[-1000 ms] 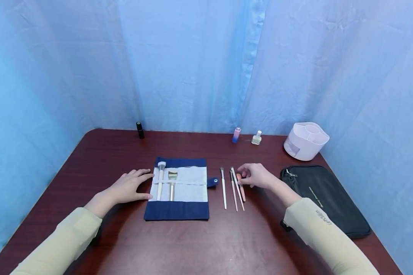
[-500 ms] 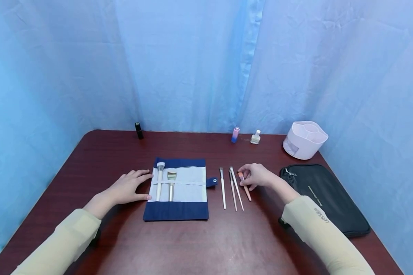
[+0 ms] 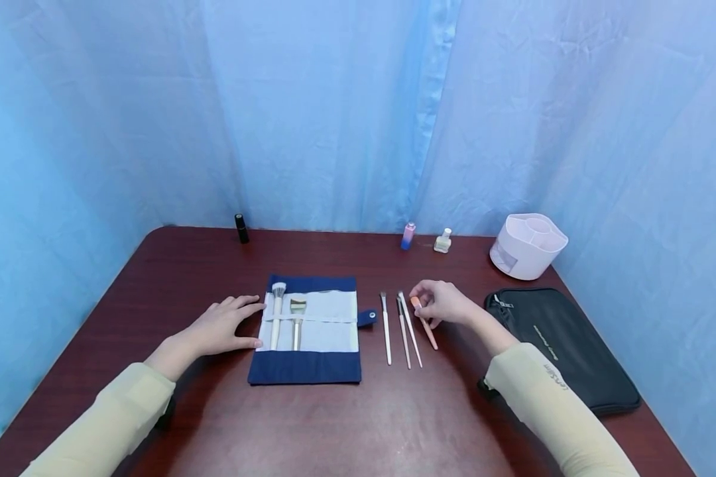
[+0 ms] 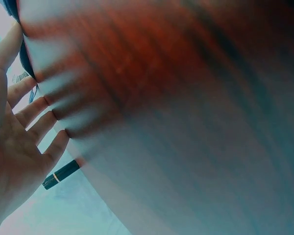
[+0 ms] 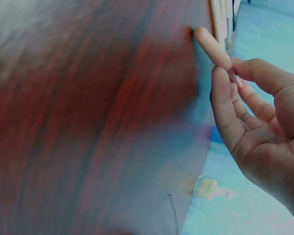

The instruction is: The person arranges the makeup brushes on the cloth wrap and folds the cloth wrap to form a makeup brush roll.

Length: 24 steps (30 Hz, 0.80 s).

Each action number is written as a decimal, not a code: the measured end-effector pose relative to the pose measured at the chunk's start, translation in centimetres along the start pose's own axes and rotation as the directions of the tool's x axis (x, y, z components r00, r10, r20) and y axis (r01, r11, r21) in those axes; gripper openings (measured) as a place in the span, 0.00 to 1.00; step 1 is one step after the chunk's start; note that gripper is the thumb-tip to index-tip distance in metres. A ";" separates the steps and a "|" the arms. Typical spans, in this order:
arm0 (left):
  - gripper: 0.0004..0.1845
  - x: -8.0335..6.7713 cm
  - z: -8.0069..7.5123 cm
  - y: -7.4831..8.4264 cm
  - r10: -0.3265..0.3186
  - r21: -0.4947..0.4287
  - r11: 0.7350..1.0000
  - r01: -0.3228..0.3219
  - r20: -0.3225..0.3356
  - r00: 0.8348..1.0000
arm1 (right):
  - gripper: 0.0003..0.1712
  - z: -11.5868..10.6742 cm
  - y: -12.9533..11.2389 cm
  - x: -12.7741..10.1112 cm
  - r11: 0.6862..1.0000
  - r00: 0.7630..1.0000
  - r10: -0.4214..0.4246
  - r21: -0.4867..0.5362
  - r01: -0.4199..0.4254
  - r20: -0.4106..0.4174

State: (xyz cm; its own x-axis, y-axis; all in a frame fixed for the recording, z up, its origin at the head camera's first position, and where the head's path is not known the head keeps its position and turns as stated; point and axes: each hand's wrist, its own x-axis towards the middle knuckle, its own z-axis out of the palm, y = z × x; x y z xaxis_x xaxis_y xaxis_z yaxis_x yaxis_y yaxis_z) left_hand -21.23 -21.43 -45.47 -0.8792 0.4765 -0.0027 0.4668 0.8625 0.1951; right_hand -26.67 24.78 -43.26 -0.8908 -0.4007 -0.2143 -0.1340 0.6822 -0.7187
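My right hand [image 3: 444,303] pinches a short makeup brush [image 3: 431,336] with orange bristles and a pinkish handle, its thumb and index finger near the bristle end. In the right wrist view the handle [image 5: 212,48] of that brush points away from the fingertips. Relaxed and spread, my left hand [image 3: 223,324] rests at the left edge of an unrolled navy brush roll [image 3: 307,368] with a white lining. A white-handled brush [image 3: 276,324] and a flat-headed brush [image 3: 298,331] sit under its elastic band. Three slim brushes [image 3: 386,334] lie loose between the roll and my right hand.
A black zip pouch [image 3: 567,351] lies at the right, partly behind the right sleeve. A white organizer [image 3: 528,248] stands at the back right corner. Along the back edge are a black lipstick tube [image 3: 241,228], a pink-and-blue tube [image 3: 408,236] and a nail polish bottle [image 3: 443,242].
The orange-bristled brush has shifted slightly right, its handle end swinging away from the slim brushes, with my right hand on it. My left hand has stayed at the roll.
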 end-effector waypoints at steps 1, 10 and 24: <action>0.44 0.0 0.0 0.0 0.000 0.001 1.000 0.000 0.000 1.000 | 0.19 -0.1 -0.2 0.0 1.000 1.000 -0.012 0.007 0.012 -0.006; 0.44 -0.1 -0.1 0.1 0.000 -0.003 1.000 0.000 0.001 1.000 | 0.21 -0.3 -2.6 0.4 0.989 0.985 -0.141 0.039 0.145 -0.102; 0.45 0.2 0.1 -0.3 0.001 0.004 1.000 -0.001 0.010 1.000 | 0.18 0.5 -9.0 1.7 0.939 0.939 -0.294 0.130 0.318 -0.178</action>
State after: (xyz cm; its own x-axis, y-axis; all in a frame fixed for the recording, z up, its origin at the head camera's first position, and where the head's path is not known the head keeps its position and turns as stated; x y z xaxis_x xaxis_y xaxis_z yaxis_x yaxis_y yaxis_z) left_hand -21.53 -21.59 -45.65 -0.8777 0.4790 -0.0119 0.4682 0.8627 0.1909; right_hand -26.78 17.63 -37.50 -0.8747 -0.4676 0.1277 -0.3528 0.4334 -0.8293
